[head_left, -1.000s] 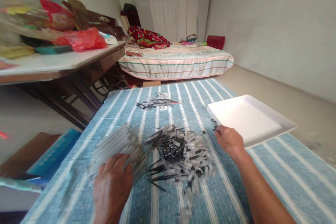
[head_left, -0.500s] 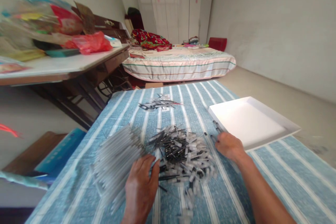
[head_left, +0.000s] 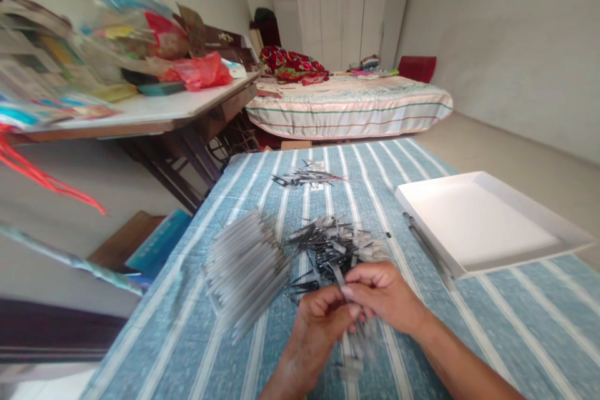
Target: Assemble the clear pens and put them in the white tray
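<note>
My left hand (head_left: 323, 322) and my right hand (head_left: 384, 294) meet over the near part of a pile of black and clear small pen parts (head_left: 328, 244). Fingers of both are pinched together. A small translucent piece (head_left: 338, 275) sticks up from my right fingertips; what my left fingers hold is hidden. Left of the pile lies a stack of clear grey tubes (head_left: 248, 269), side by side. A couple of dark-tipped pens (head_left: 424, 244) rest along the left edge of a white shallow tray (head_left: 429, 231).
A smaller heap of thin dark parts (head_left: 304, 178) lies farther back on the blue striped cloth (head_left: 187, 300). A side table (head_left: 154, 117) with bags stands at the left. Behind is a bed (head_left: 347, 112). A small black piece (head_left: 388, 235) lies near the tray.
My right hand has moved from the tray's edge, where pens now lie, to meet my left hand, which has shifted right to the pile. The camera view has turned left.
</note>
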Tool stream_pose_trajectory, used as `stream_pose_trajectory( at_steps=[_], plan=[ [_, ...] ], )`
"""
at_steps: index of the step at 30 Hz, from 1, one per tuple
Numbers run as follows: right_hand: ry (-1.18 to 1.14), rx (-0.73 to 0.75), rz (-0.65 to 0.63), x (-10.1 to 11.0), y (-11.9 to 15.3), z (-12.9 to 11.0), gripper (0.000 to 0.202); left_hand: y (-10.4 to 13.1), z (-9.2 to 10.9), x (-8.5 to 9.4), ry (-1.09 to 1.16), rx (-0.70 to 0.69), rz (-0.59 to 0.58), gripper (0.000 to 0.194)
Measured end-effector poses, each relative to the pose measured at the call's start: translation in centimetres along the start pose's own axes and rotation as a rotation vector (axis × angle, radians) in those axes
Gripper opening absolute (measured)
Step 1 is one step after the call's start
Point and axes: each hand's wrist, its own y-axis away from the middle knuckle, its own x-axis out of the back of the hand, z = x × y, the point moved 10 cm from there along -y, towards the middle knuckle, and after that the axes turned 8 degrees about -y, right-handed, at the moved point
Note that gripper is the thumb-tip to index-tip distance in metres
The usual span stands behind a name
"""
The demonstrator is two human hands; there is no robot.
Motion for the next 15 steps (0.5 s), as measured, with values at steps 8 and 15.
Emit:
stream_pose_trajectory(
  at_steps=[8, 15],
  plan=[
    [0.188, -0.114, -0.091, -1.1, 0.3, 1.3, 0.028, 0.3, 0.7, 5.3, 0.309, -0.109, 0.308, 0.013],
    [0.13, -0.156, -0.149, -4.5, 0.9, 2.7, 0.036, 0.1, 0.1, 4.7, 0.636, -0.054, 0.283, 0.014]
  ],
)
